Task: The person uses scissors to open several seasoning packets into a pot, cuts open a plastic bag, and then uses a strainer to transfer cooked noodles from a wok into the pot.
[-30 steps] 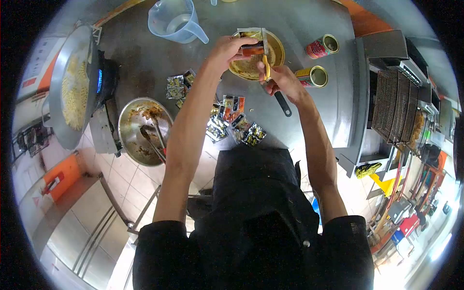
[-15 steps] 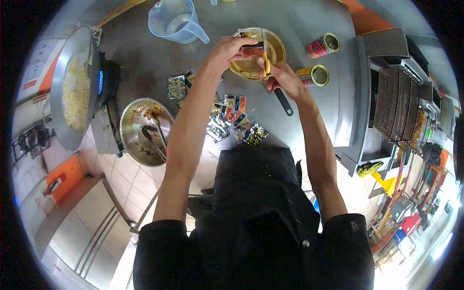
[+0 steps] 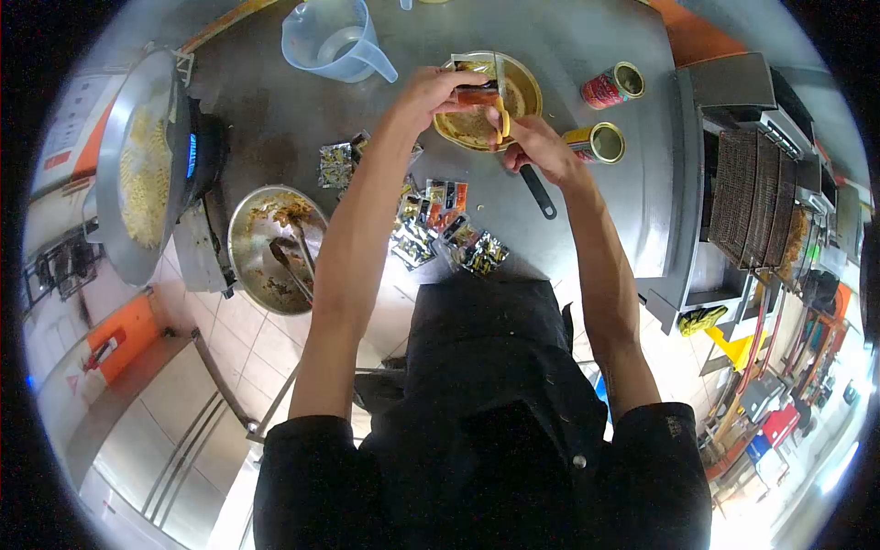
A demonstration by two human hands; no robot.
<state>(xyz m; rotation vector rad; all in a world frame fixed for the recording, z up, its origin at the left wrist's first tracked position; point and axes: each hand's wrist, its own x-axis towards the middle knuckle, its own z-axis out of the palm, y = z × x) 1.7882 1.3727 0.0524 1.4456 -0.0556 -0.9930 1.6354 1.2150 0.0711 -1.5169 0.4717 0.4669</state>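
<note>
My left hand (image 3: 429,94) is closed on a seasoning packet (image 3: 475,94) with a dark red part, held over a round pan (image 3: 524,87). Yellow-handled scissors (image 3: 503,119) are in my right hand (image 3: 543,147), their blades pointing away from me along the packet's right end. Brownish residue coats the inside of the pan, and its black handle (image 3: 538,192) sticks out toward me. Several more sachets (image 3: 446,203) lie scattered on the steel table, nearer to my body than the pan.
A clear measuring jug (image 3: 335,41) stands at the back left. Two opened cans (image 3: 600,90) are right of the pan. At the left, a wok of noodles (image 3: 145,179) sits by a blue flame, with a soiled steel bowl (image 3: 240,247) nearby. Fryer baskets (image 3: 752,197) are at the right.
Both hands stay over the pan with the packet and the scissors, shifting only very slightly. Nothing else has visibly moved.
</note>
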